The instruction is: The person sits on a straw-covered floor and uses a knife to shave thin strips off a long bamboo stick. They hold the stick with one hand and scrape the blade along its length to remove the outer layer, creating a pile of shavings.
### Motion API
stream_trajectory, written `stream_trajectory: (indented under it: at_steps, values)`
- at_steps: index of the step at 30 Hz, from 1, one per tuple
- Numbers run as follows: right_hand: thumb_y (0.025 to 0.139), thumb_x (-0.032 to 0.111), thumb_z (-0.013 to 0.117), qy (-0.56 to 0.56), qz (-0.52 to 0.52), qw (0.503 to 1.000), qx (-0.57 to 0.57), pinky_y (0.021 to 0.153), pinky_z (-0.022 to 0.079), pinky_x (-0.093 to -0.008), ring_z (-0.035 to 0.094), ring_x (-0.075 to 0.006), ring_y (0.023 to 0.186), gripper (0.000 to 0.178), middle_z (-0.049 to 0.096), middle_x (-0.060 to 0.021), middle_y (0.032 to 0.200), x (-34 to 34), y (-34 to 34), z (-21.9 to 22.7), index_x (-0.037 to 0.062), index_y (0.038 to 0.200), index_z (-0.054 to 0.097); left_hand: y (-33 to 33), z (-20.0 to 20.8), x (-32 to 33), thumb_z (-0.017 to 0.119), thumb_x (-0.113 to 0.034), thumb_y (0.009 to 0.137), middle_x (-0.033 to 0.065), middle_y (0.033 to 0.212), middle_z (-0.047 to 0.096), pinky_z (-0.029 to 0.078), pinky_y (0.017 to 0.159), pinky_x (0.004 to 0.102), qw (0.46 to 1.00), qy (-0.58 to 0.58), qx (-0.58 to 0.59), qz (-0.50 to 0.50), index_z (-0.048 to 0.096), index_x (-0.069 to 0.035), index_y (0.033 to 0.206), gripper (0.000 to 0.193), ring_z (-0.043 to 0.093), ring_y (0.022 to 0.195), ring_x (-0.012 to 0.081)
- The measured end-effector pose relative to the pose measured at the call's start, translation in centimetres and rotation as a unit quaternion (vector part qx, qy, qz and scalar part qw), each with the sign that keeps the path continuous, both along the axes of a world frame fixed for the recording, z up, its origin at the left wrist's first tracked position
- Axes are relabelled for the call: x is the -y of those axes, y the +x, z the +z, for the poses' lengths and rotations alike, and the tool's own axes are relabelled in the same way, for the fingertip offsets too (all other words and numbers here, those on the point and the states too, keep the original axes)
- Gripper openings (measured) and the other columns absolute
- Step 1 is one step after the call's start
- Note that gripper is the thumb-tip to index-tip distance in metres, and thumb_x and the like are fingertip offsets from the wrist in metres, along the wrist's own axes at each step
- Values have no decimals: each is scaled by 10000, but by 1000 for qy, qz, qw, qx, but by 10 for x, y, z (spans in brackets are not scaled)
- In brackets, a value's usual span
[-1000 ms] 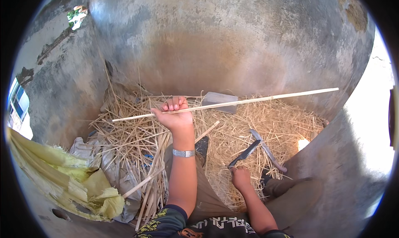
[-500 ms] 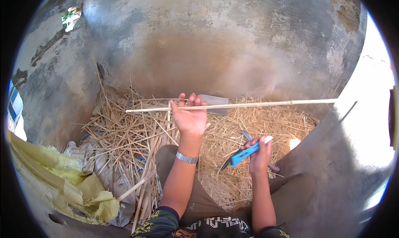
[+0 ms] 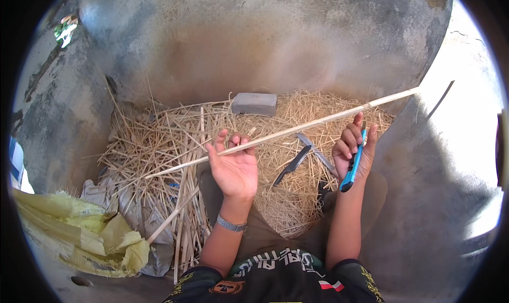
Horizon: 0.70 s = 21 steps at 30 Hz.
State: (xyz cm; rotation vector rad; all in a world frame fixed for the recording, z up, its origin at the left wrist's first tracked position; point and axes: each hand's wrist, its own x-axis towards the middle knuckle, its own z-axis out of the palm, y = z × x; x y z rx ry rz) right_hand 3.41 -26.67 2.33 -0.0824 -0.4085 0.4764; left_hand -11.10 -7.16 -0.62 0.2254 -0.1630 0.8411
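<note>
The person's left hand (image 3: 235, 173) is palm up, a metal watch (image 3: 231, 224) on its wrist, its fingers loosely bent and apart — a long pale stick (image 3: 307, 125) rests across them, clear of the floor. The stick slants from a pointed end on the left up to the far right, passing just beyond the right hand (image 3: 365, 159), which is curled firmly round a blue cutter (image 3: 352, 168) held nearly upright. At the near left corner of the straw-strewn floor (image 3: 275, 213), a frayed yellow-green sheet (image 3: 101, 239) lies beside a crumpled greyish one. Farther in, a dark knife (image 3: 294, 165) lies just beside a grey curved blade (image 3: 317, 152), right of the floor's middle. Longer stalks (image 3: 148, 149) crowd the left edge, and a grey block (image 3: 254, 104) sits near the middle of the far edge, before the stained wall (image 3: 238, 48).
</note>
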Motion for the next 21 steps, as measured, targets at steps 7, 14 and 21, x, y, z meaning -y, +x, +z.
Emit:
stream_trajectory:
  at_steps: [7,14,21]
  values:
    - [1014,297,609,-68,21,997,31,399,332,-192,376,-39,496,257,394,55,601,-28,5,27,51,944,630,-41,-46,31,410,-454,1053,70,982,548,486,847,350,963,84,-202,-156,540,-62,1150,424,565,900,219]
    - [1009,278,617,-140,1,983,115,409,318,-196,370,-47,501,263,395,47,602,-59,61,30,27,930,639,-152,30,25,621,-381,965,120,959,602,471,824,396,320,748,-497,302,606,-24,1154,404,581,883,271]
    - [972,237,671,-86,141,984,61,398,304,-189,350,-47,463,252,396,51,556,-108,111,33,10,864,647,-172,-4,13,611,-398,975,120,890,653,475,816,401,462,694,-551,-30,606,-15,1158,425,617,883,300]
